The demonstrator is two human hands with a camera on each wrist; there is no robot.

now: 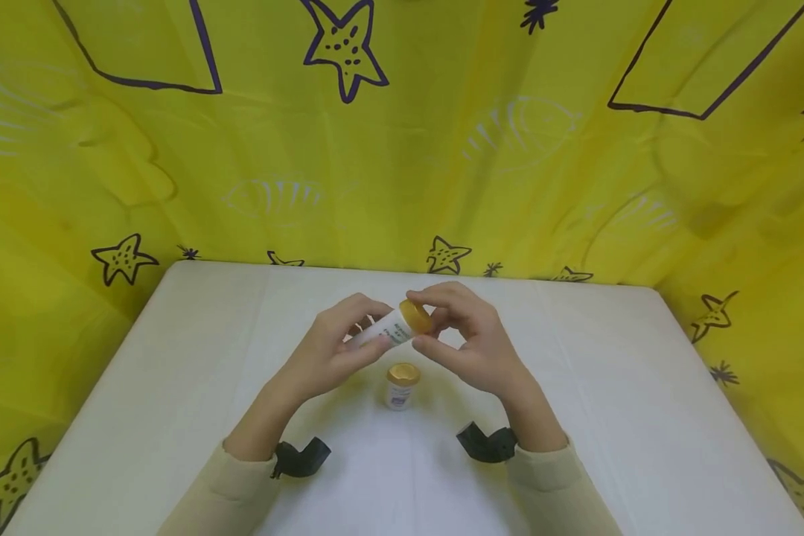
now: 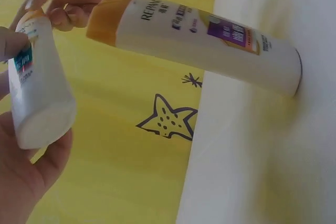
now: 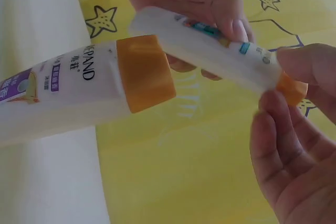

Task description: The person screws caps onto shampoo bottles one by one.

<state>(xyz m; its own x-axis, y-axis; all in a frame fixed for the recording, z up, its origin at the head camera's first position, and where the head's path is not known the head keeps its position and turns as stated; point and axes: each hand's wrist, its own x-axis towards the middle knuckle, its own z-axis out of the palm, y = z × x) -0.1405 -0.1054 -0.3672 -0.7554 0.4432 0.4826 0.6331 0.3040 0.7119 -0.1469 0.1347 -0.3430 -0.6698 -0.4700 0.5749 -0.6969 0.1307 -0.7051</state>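
In the head view, a white shampoo bottle [image 1: 391, 327] is tilted above the table, its orange cap [image 1: 416, 316] pointing up and right. My left hand [image 1: 331, 350] grips its body, thumb along the near side. The fingertips and thumb of my right hand [image 1: 472, 342] pinch the cap, which sits on the bottle. A second shampoo bottle [image 1: 399, 394], white with an orange cap and a purple label, stands upright on the table below the hands. Both wrist views show it close up, untouched. The held bottle's label [image 3: 202, 28] has a teal patch, partly covered by fingers.
A white-covered table [image 1: 174, 372] lies beneath the hands. Behind and beside it hangs a yellow curtain [image 1: 402, 149] with starfish and fish drawings. Black wrist-worn devices [image 1: 303, 457] project inward from both wrists, near the tabletop.
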